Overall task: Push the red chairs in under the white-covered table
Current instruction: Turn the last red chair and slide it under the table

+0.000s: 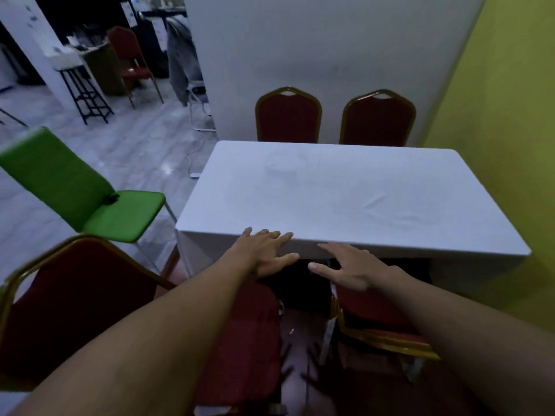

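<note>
Both hands out, palms down, fingers spread and gripping nothing: left hand [265,250] and right hand [350,267] hover by the near edge of the white-covered table [345,193]. Near-left red chair [90,298] stands pulled out, turned at an angle; near-right red chair [375,310] has its seat partly under the cloth. Two more red chairs [288,118] [378,121] sit along the table's far side. Green chair [78,193] at left, apart.

One head-worn wide-angle view looks forward and down from the near edge of the white-covered surface [345,190], close above it.
</note>
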